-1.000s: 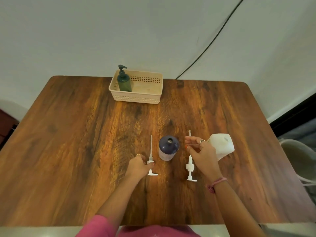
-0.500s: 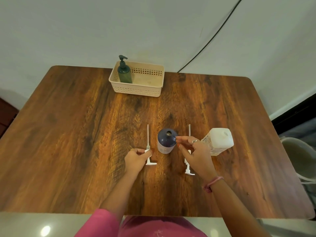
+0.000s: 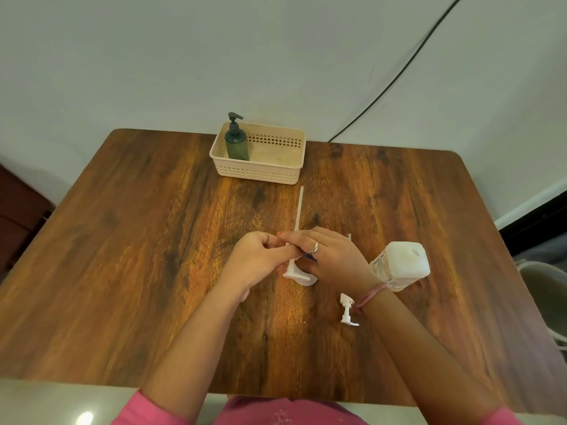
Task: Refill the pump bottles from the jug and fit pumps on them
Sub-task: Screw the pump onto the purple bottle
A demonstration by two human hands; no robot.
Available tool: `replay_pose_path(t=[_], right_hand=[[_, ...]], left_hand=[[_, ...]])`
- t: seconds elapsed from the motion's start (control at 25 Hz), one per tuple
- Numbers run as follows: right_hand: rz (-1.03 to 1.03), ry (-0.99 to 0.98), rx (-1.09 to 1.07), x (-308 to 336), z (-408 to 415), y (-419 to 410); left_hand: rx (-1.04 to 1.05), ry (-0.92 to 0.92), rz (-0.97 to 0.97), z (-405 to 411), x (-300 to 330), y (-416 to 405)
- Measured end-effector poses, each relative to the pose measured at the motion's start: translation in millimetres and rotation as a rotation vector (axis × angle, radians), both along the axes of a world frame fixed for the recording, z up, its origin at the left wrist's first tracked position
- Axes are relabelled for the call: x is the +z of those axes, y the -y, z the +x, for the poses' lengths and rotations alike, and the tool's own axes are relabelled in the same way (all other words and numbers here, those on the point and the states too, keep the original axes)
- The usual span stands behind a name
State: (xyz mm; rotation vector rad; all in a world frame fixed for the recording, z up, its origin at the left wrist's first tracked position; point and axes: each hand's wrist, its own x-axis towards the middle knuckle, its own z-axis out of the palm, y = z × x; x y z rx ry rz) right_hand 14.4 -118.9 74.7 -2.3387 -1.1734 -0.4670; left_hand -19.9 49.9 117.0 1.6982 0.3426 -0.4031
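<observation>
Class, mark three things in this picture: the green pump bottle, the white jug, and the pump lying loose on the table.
green pump bottle [image 3: 237, 147]: head view, on its dark green body.
white jug [image 3: 405, 261]: head view, on its white top face.
loose pump [image 3: 346, 308]: head view, on its white neck.

Short bright pink sleeves are seen at both upper arms, with a pink top showing at the bottom edge. A silver ring is worn on the right hand [image 3: 329, 259], and a pink band circles that wrist.

Left grip [image 3: 256, 262] and right grip [image 3: 329, 260] pinched together.
</observation>
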Motion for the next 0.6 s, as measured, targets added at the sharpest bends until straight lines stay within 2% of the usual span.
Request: replay_pose_path(t=[0.08, 0.16, 0.28, 0.44, 0.52, 0.6], right_hand=[[0.047, -0.022, -0.007, 4.1, 5.7, 7.7], [0.185, -0.204, -0.108, 13.6, 10.4, 18.4], [0.516, -0.469, -0.265, 27.8, 17.1, 34.6], [0.708, -0.638, -0.353, 33.2, 25.9, 50.7], [0.758, -0.696, -0.364, 35.1, 26.5, 53.8], [0.785, -0.721, -0.383, 36.6, 25.1, 55.1]], left_hand=[[-0.035, 0.027, -0.090, 0.4, 7.5, -2.2], [-0.004, 0.069, -0.183, 4.0, 5.9, -5.6], [0.013, 0.146, 0.047, 14.4, -31.0, -7.8], [-0.241, 0.114, 0.347, 16.7, -97.3, 12.8], [-0.249, 0.109, 0.344, 16.6, -115.0, 27.4], [-0.203, 0.118, 0.255, 18.8, -126.7, 38.7]])
